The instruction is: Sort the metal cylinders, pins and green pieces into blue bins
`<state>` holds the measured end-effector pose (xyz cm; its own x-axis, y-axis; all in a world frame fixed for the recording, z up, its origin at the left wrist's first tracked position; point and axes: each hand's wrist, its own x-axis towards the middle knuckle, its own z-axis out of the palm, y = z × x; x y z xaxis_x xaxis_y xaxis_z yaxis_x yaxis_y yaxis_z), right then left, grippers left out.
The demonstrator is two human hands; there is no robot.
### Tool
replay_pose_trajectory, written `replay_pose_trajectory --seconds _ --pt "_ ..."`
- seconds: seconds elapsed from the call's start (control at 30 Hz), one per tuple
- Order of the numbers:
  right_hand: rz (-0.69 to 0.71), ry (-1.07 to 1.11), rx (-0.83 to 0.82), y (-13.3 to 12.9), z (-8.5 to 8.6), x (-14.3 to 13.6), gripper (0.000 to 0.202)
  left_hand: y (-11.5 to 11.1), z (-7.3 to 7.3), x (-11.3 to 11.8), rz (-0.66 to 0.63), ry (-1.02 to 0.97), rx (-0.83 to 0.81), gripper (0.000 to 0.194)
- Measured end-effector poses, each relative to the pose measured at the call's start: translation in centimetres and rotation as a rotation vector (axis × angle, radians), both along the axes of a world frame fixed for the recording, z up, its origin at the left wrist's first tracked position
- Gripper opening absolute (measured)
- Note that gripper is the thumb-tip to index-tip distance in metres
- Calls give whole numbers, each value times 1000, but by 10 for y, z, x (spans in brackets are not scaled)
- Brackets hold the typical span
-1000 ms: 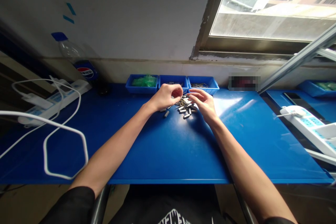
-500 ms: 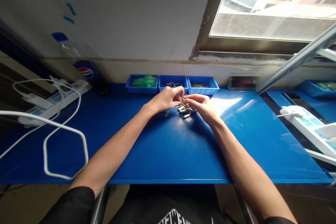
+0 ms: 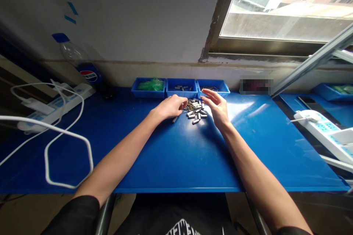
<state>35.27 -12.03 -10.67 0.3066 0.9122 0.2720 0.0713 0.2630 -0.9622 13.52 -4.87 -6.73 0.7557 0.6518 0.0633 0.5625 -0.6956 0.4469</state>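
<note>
A loose pile of short silver metal cylinders [image 3: 196, 116] and thin brass-coloured screws [image 3: 190, 105] lies on the blue table. At the pile's left edge, my left hand [image 3: 171, 106] has its fingers curled down and closed; what the fingertips hold, if anything, is hidden. A single metal piece [image 3: 174, 119] lies just below that hand. My right hand [image 3: 217, 107] hovers on the other side of the pile, fingers apart and nothing between them. Its fingertips overlap the front of the right blue bin [image 3: 226, 89] in this view.
Behind the pile stand a middle blue bin [image 3: 182, 82] with a few cylinders and a left blue bin [image 3: 135, 90] with green plastic. A cola bottle [image 3: 89, 73], a white cable [image 3: 89, 150] and a power strip [image 3: 59, 107] are leftward. Another power strip [image 3: 325, 126] is right.
My hands were together over the pile, fingertips pinched. Now they are apart: the right has opened and moved right, the left has lowered leftward. More of the pile shows between them.
</note>
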Motion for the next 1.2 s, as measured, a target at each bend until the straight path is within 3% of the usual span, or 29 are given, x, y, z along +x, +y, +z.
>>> replay_pose_trajectory --seconds 0.37,0.7,1.03,1.2 --pt "25 7 -42 -6 7 -5 38 4 -5 2 -14 1 32 29" --pt "45 3 -40 -5 5 -5 38 -7 11 -3 -127 151 9 29" --pt "71 18 -45 -5 4 -5 38 6 1 -5 -116 78 -22 37" --pt "69 17 -51 -6 6 -5 35 5 3 -2 -131 -59 -33 41"
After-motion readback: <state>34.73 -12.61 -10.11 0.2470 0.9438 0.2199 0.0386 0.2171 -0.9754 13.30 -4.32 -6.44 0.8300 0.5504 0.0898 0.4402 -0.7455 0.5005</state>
